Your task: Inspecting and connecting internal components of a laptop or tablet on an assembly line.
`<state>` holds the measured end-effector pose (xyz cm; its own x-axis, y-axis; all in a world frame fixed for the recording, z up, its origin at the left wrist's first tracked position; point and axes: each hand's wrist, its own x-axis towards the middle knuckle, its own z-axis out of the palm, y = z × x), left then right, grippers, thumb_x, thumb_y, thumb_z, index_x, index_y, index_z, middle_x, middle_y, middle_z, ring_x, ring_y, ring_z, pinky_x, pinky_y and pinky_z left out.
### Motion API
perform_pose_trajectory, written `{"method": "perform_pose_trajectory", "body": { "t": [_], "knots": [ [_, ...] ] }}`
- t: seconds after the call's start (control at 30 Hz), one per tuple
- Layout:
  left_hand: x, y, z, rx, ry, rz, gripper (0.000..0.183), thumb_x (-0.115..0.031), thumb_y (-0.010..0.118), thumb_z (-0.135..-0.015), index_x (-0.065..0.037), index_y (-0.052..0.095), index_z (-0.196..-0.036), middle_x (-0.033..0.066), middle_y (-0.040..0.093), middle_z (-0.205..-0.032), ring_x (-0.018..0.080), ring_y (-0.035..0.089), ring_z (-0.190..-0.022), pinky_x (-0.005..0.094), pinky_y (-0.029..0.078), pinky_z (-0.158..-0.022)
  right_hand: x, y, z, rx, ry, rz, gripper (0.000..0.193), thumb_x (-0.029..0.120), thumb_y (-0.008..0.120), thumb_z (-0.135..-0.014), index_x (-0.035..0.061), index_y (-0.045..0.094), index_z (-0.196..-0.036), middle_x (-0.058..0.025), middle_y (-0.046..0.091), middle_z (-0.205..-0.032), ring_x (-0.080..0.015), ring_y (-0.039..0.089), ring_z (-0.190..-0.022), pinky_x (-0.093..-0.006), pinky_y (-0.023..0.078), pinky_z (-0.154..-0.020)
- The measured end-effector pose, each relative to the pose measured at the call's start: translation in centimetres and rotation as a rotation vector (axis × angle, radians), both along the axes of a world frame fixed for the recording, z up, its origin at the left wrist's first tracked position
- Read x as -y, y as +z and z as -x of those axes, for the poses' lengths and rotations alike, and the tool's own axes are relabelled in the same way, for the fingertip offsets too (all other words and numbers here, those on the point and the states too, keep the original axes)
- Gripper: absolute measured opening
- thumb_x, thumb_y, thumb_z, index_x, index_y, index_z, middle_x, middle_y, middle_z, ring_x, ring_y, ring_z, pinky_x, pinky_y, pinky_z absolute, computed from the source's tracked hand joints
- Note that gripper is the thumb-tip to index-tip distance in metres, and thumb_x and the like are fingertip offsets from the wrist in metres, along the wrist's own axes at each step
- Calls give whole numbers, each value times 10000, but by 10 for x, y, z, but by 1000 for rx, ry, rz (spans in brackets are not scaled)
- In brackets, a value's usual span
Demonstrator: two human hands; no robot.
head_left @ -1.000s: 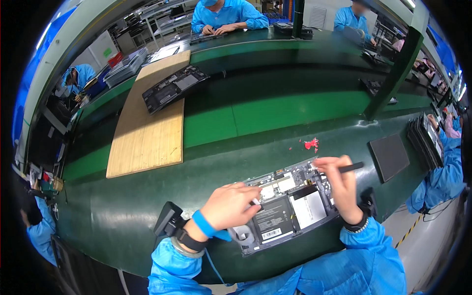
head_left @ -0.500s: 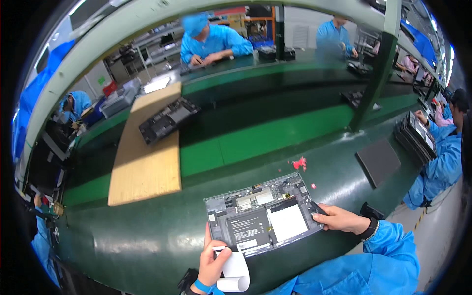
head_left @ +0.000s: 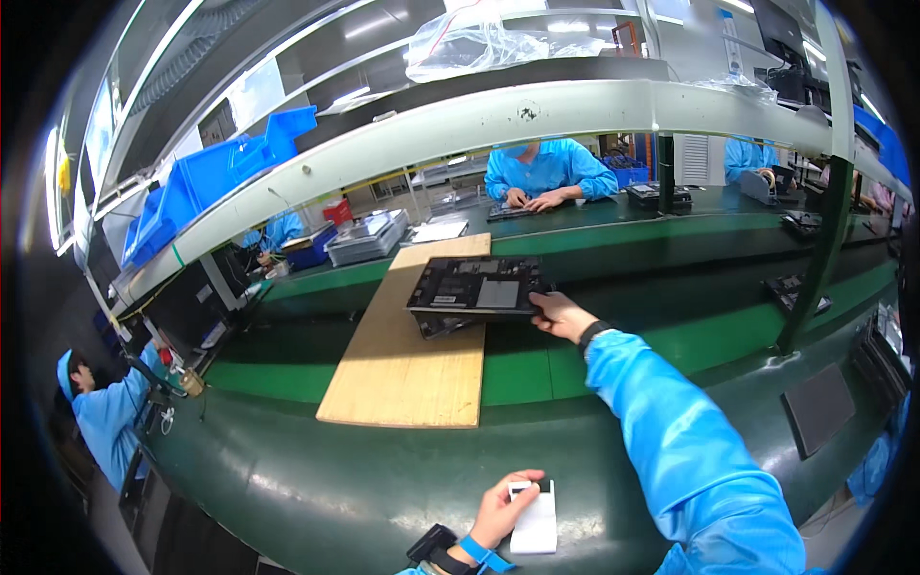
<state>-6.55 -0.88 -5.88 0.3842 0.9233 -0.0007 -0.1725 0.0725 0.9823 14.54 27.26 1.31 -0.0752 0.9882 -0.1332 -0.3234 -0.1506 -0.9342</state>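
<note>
My right hand (head_left: 563,318) reaches far forward and grips the right edge of an opened laptop base (head_left: 470,284), whose dark battery and pale rectangular panel face up. The base is over a second dark laptop base (head_left: 448,327), which shows only at its lower edge on a wooden board (head_left: 402,379). Whether the upper base rests fully on the lower one cannot be seen. Near the bench's front, my left hand (head_left: 500,510) pinches a white strip of sheet material (head_left: 536,522) with a dark patch at its top, thumb laid across it.
A green bench (head_left: 316,479) curves across the front. A dark flat pad (head_left: 819,410) lies right, near a green post (head_left: 819,259). A pale overhead rail (head_left: 575,115) spans above, with blue bins (head_left: 206,187) behind it. Co-workers in blue sit across (head_left: 551,172) and at left (head_left: 105,412).
My right hand has carried the laptop base from the front bench to over the one on the board. My left hand has let go of it and keeps the white strip. The view has shifted left and up.
</note>
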Motion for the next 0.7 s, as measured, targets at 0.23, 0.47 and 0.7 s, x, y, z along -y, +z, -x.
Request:
{"method": "perform_pose_trajectory", "body": {
  "t": [0.23,0.47,0.7],
  "knots": [
    [-11,-6,8,-280,-224,-216,79,-81,561,-856,-26,559,-912,105,460,-1262,170,492,-1070,283,394,-887,-47,-37,-50,264,-254,-353,167,243,514,-885,79,545,-896,-17,578,-706,-76,549,-649,-224,404,-461],
    [-1,7,-2,-270,-161,-345,51,-54,619,-782,-51,595,-827,139,575,-1047,226,533,-964,307,426,-810,155,2,-192,1558,-353,-327,153,189,506,-832,91,600,-901,-94,638,-775,-288,619,-698,-356,493,-632],
    [-8,14,-20,-293,9,-262,42,-39,552,-799,-30,585,-773,30,590,-982,41,447,-680,167,351,-573,326,56,-373,1163,-1477,-628,154,185,578,-822,38,584,-777,-68,588,-632,-151,543,-541,-266,436,-531]
  ]
}}
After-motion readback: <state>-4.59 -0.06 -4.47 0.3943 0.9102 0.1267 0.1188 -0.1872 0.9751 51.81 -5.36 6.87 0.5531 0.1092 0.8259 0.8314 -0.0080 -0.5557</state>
